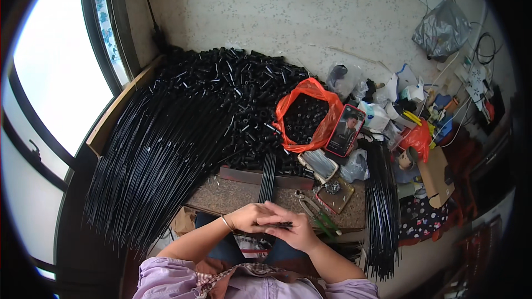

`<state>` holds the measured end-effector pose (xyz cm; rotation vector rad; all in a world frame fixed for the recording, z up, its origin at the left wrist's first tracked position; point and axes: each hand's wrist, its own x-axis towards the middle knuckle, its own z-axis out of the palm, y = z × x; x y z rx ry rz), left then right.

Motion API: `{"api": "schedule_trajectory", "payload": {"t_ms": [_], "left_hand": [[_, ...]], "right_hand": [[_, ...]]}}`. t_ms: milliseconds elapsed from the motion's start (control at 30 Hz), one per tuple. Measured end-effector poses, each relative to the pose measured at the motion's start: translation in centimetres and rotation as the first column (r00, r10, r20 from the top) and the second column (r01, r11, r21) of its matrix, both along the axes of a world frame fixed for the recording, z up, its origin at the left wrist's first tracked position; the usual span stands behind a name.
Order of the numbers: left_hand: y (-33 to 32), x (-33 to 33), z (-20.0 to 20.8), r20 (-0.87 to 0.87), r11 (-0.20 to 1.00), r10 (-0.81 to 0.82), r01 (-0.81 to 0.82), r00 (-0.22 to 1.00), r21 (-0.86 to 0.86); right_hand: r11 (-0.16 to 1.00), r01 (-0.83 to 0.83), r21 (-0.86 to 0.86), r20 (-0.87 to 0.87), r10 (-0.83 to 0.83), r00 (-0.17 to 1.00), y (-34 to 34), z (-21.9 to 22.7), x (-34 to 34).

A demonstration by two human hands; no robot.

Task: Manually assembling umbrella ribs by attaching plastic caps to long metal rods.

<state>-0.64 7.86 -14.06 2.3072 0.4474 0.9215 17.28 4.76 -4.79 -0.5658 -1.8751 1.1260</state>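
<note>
My left hand (247,217) and my right hand (296,230) meet over my lap at the near edge of the table. Both pinch a short black rod piece (280,224) that lies crosswise between the fingers. A thin bracelet circles my left wrist. Just beyond the hands a small bundle of black rods (268,178) lies pointing away from me. A huge fan of long thin black rods (155,160) spreads to the left. Behind it rises a heap of small black tube pieces (244,88).
An orange plastic bag (306,115) holds more black pieces. A phone (344,130) leans beside it. Pliers (313,210) lie right of my hands. Another bundle of black rods (381,205) hangs at the right. Clutter, cables and a grey bag (440,29) fill the far right.
</note>
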Motion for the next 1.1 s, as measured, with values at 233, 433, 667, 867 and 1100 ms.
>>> {"api": "schedule_trajectory", "payload": {"t_ms": [233, 433, 667, 867, 1100], "left_hand": [[-0.7, -0.5, 4.7, 0.064, 0.983, 0.074, -0.062, 0.995, -0.174], [-1.4, 0.0, 14.8, 0.201, 0.952, -0.125, 0.174, 0.972, -0.252], [-1.5, -0.1, 12.2, 0.171, 0.898, -0.119, 0.180, 0.978, -0.401], [-0.7, 0.1, 14.1, 0.245, 0.913, -0.083, 0.172, 0.966, -0.370], [-0.7, -0.1, 13.6, 0.223, 0.922, 0.062, 0.029, 0.973, -0.385]], "right_hand": [[0.968, -0.227, 0.110, 0.244, 0.195, 0.950, 2.1, 4.9, 0.7], [0.796, -0.450, -0.404, -0.342, 0.325, 0.882, 7.3, 5.0, 0.9], [0.715, 0.465, 0.522, 0.597, -0.696, 0.400, 17.5, -6.2, 7.6], [0.595, 0.388, 0.704, 0.426, -0.790, 0.440, 17.1, -7.3, 8.2], [0.786, 0.414, 0.459, 0.146, -0.526, 0.838, 13.2, -2.5, 5.9]]}}
